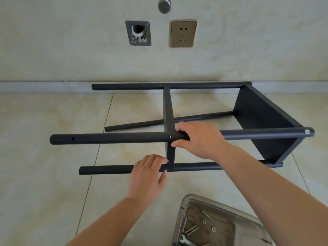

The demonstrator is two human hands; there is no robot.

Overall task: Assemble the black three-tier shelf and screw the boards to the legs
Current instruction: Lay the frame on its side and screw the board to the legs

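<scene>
Head view: right hand [198, 139] grips upper leg [115, 138]; left hand [149, 174] pinches middle board [168, 110]. Risk: board slips, holes misalign.

- Legs [115, 138]: matte black, four round tubes, uniform finish with no pattern.
- Boards: the end board [262, 119] and the middle board [168, 110] are the same matte black.
- Screw head [307, 131] at the end of the upper near leg: bright silver.
- Floor tiles [44, 121]: glossy beige with cloudy cream and yellowish marbling; thin dark grout lines.
- Wall [71, 41]: pale cream with faint mottling.
- Skirting [35, 87]: light grey.
- Socket plate [183, 33]: brushed gold-bronze.
- Open wall box [138, 33]: grey metal frame, dark interior, white cable inside.
- Tray [184, 210]: silver steel; screws and washers in it are silver.
</scene>
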